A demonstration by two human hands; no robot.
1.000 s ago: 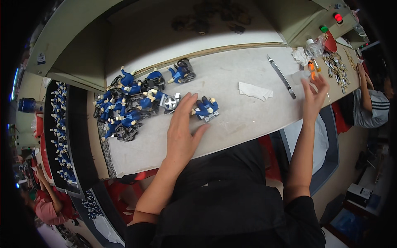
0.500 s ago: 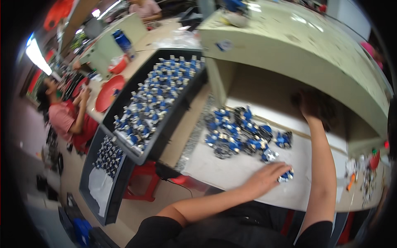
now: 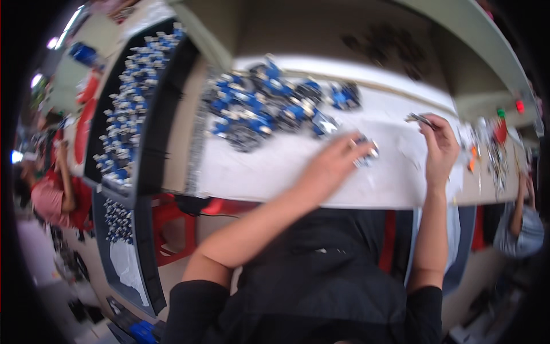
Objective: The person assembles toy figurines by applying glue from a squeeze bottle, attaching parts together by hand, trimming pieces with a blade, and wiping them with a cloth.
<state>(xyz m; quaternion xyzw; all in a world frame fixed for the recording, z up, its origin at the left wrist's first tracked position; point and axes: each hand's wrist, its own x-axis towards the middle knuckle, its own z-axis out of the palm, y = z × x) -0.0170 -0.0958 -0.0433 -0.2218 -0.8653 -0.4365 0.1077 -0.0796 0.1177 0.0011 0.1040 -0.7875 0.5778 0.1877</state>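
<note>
My left hand (image 3: 332,166) rests low over the white work surface (image 3: 275,178), its fingers closed around a small blue-and-silver part (image 3: 368,153). Motion blurs the part, and the fingers cover some of it. My right hand (image 3: 441,146) is raised over the right side of the surface, pinching a thin dark metal-looking piece (image 3: 420,119) between thumb and fingers. Its exact kind is too blurred to make out. Beyond my left hand lies a loose heap of blue parts with cream ends and dark coiled wire or cable (image 3: 252,109).
A dark shelf (image 3: 321,34) spans the back, with several dark pieces (image 3: 389,46) inside. At left stands a deep black bin (image 3: 157,123) of blue-and-white parts; a lower grey bin (image 3: 140,241) sits beneath. Small tools (image 3: 495,163) lie at right. A co-worker (image 3: 54,195) is at far left.
My right hand has come out of the shelf and now holds a thin dark piece over the surface. My left hand stays by the small part. The whole view has swung.
</note>
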